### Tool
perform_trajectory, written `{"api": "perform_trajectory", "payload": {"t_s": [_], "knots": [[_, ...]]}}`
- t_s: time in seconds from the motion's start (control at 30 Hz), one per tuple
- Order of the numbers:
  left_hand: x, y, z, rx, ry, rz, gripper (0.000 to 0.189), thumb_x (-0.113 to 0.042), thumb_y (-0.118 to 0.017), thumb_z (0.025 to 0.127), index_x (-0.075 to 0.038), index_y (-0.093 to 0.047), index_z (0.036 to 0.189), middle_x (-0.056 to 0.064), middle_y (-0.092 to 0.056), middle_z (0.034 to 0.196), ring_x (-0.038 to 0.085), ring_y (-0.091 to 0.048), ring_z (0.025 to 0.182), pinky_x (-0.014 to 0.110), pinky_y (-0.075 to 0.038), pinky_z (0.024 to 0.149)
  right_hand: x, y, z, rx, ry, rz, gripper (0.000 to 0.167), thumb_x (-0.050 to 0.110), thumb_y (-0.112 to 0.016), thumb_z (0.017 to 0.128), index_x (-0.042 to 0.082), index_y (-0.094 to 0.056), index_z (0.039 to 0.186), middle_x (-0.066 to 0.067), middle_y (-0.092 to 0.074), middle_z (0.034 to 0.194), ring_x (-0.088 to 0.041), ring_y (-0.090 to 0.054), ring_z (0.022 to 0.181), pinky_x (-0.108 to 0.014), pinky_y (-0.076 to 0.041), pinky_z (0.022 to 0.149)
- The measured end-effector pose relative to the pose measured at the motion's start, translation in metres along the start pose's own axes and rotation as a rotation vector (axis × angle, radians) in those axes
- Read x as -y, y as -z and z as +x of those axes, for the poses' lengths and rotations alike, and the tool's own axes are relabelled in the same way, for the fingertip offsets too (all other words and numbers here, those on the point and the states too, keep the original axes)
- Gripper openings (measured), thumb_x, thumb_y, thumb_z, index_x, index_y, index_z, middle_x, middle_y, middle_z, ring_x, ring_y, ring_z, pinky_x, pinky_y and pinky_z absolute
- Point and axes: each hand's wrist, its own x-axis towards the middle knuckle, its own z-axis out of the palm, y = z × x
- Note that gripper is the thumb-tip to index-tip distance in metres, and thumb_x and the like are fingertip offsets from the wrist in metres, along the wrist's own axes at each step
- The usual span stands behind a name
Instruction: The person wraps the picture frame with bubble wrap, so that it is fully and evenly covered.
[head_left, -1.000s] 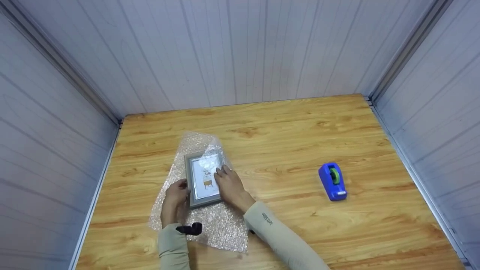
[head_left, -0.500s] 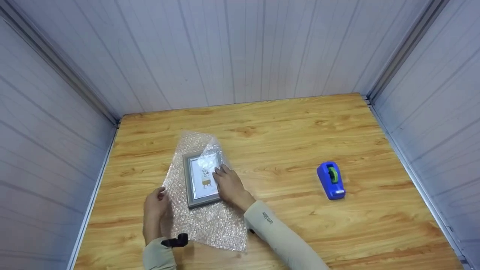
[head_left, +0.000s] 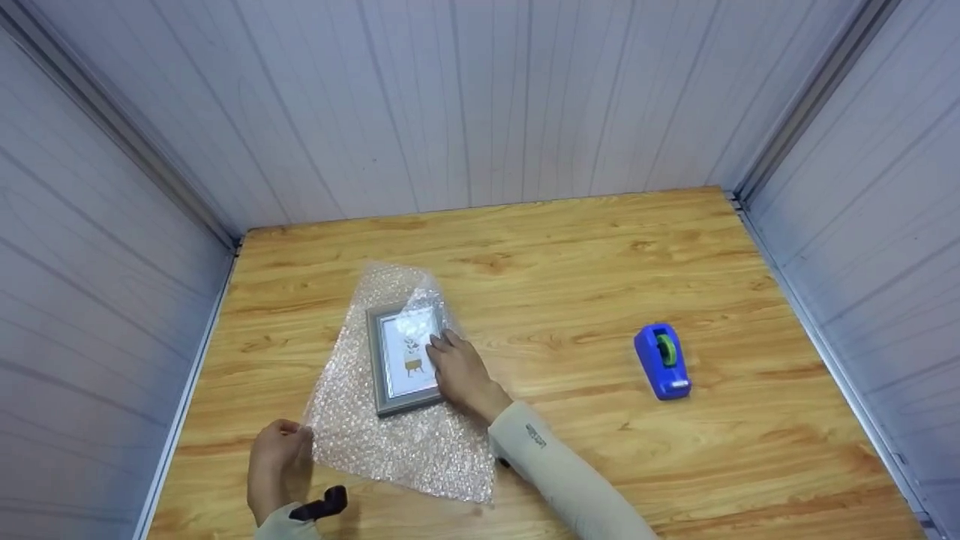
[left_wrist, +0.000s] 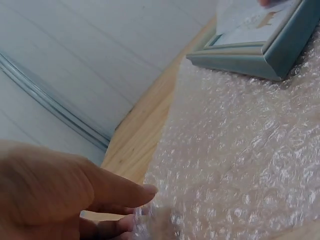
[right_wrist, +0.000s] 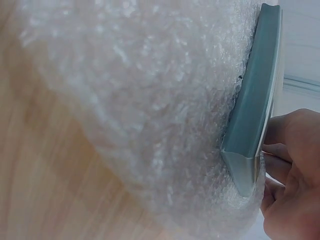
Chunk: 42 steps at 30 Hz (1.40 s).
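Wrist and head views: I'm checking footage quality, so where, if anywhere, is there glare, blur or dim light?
Head view: glints dot the bubble wrap, and a whitish sheen veils part of the picture frame; left wrist view: rather dim, the bubble wrap full of small highlights; right wrist view: tabletop and bubble wrap look soft at left, the picture frame's edge clearer.

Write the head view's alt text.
A framed picture lies on bubble wrap on a wooden table; a person's right hand rests on the picture's right side while the left hand pinches the wrap's near left corner. A blue tape dispenser stands to the right.
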Motion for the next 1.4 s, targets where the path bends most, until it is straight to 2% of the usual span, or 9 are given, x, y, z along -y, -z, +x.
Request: {"api": "perform_trajectory", "payload": {"t_s": [0.13, 0.2, 0.4, 0.6, 0.83, 0.93, 1.1, 1.27, 1.4], "knots": [[-0.002, -0.001, -0.006, -0.023, -0.032, -0.010, 0.028, -0.016, -0.055, 0.092, 0.007, -0.053, 0.108, 0.029, -0.055, 0.115, 0.034, -0.057, 0.099, 0.035, -0.050, 0.074, 0.000, 0.001, 0.000, 0.020, -0.002, 0.011, 0.036, 0.015, -0.049, 0.092, 0.009, -0.062, 0.126, -0.007, -0.059, 0.133, -0.028, -0.049, 0.130, -0.037, -0.039, 0.108], [-0.007, -0.001, -0.009, -0.025, -0.037, -0.062, 0.025, -0.013, -0.055, 0.093, 0.006, -0.051, 0.108, 0.028, -0.056, 0.112, 0.029, -0.058, 0.093, 0.031, -0.050, 0.071, -0.001, 0.003, 0.001, 0.037, -0.001, 0.011, 0.036, 0.016, -0.048, 0.093, 0.009, -0.062, 0.126, -0.007, -0.059, 0.134, -0.027, -0.048, 0.130, -0.036, -0.038, 0.109], [-0.034, -0.002, -0.026, -0.037, -0.085, -0.165, 0.022, -0.010, -0.051, 0.097, 0.003, -0.049, 0.114, 0.021, -0.067, 0.106, 0.015, -0.066, 0.079, 0.029, -0.054, 0.069, -0.007, 0.011, 0.006, 0.106, 0.070, -0.015, 0.034, 0.015, -0.046, 0.095, 0.008, -0.061, 0.125, -0.006, -0.060, 0.133, -0.020, -0.051, 0.129, -0.029, -0.029, 0.114], [-0.068, -0.009, -0.039, -0.100, -0.179, -0.145, 0.023, -0.010, -0.046, 0.099, 0.001, -0.051, 0.119, 0.023, -0.067, 0.111, 0.017, -0.069, 0.084, 0.027, -0.057, 0.071, -0.015, 0.017, 0.011, 0.167, 0.062, 0.142, 0.038, 0.006, -0.051, 0.090, 0.006, -0.059, 0.127, -0.008, -0.059, 0.134, -0.027, -0.046, 0.132, -0.033, -0.029, 0.115], [-0.097, -0.029, -0.037, -0.154, -0.291, -0.182, 0.021, -0.006, -0.048, 0.097, 0.006, -0.054, 0.113, 0.027, -0.067, 0.104, 0.023, -0.069, 0.082, 0.024, -0.058, 0.068, -0.016, 0.014, 0.012, 0.162, 0.025, 0.257, 0.038, 0.001, -0.047, 0.091, 0.006, -0.060, 0.126, -0.008, -0.060, 0.133, -0.029, -0.044, 0.132, -0.034, -0.031, 0.114], [-0.108, -0.039, -0.035, -0.186, -0.327, -0.133, 0.018, -0.006, -0.050, 0.095, 0.005, -0.057, 0.108, 0.022, -0.069, 0.093, 0.021, -0.068, 0.075, 0.026, -0.057, 0.064, -0.016, 0.014, 0.011, 0.162, 0.024, 0.265, 0.039, 0.000, -0.048, 0.090, 0.006, -0.060, 0.127, -0.009, -0.059, 0.133, -0.029, -0.044, 0.132, -0.035, -0.031, 0.114], [-0.125, -0.060, -0.029, -0.271, -0.366, 0.046, 0.015, -0.009, -0.051, 0.092, -0.001, -0.060, 0.101, 0.010, -0.065, 0.074, 0.021, -0.059, 0.064, 0.034, -0.046, 0.058, -0.015, 0.015, 0.009, 0.153, 0.032, 0.256, 0.041, -0.001, -0.050, 0.088, 0.005, -0.059, 0.127, -0.010, -0.059, 0.133, -0.030, -0.044, 0.133, -0.036, -0.030, 0.114], [-0.141, -0.086, -0.025, -0.355, -0.402, 0.158, 0.012, -0.008, -0.051, 0.091, 0.000, -0.060, 0.092, 0.019, -0.066, 0.080, 0.038, -0.062, 0.071, 0.051, -0.047, 0.064, -0.015, 0.015, 0.008, 0.107, 0.051, 0.246, 0.036, 0.000, -0.050, 0.089, 0.004, -0.062, 0.123, -0.010, -0.062, 0.129, -0.031, -0.047, 0.129, -0.036, -0.034, 0.112], [-0.147, -0.106, -0.022, -0.420, -0.418, 0.226, 0.011, -0.006, -0.052, 0.090, 0.001, -0.060, 0.088, 0.025, -0.067, 0.081, 0.045, -0.063, 0.073, 0.055, -0.048, 0.063, -0.016, 0.014, 0.007, 0.037, 0.089, 0.243, 0.032, -0.002, -0.052, 0.087, 0.003, -0.066, 0.115, -0.011, -0.066, 0.122, -0.033, -0.052, 0.123, -0.037, -0.038, 0.109]]}}
